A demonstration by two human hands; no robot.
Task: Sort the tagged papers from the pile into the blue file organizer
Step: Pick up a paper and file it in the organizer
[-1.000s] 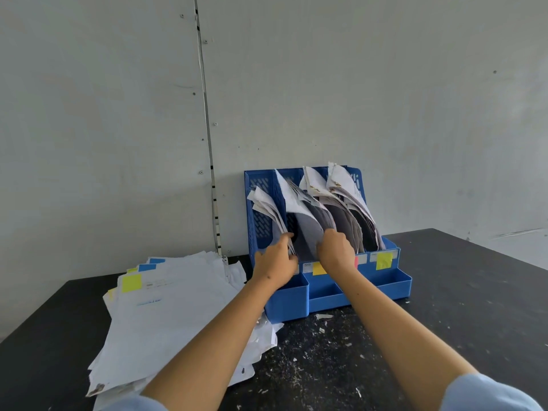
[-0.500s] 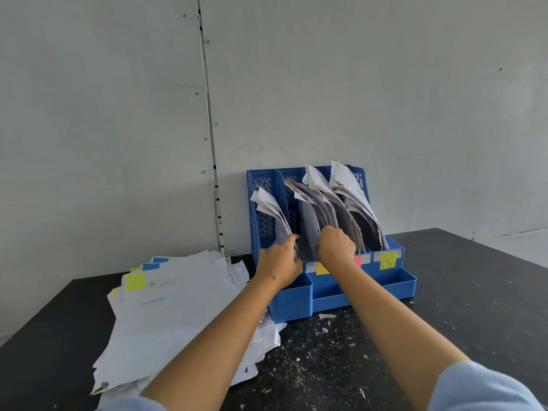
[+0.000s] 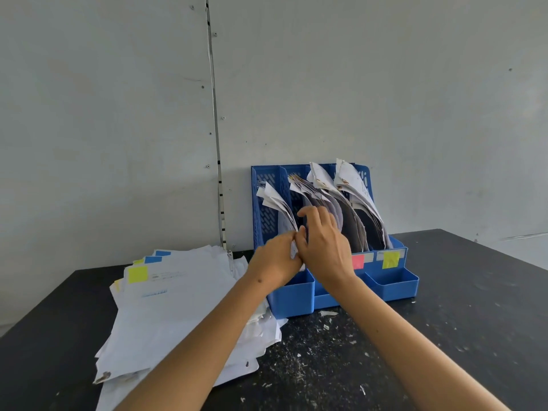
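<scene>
Your right hand (image 3: 324, 244) has lifted off the slot 2 papers (image 3: 318, 200), fingers loosely curled, grasping nothing, while your left hand (image 3: 275, 258) beside it pinches a sheet edge at the organizer (image 3: 394, 281) front, so that filing looks done; the pile (image 3: 166, 307) waits left of both.

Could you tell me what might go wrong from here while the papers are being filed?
The papers in the blue file organizer lean and curl, so the right hand working among them could crease one. The left hand covers the labels there, risking a wrong slot. The pile is splayed and could slide.
</scene>
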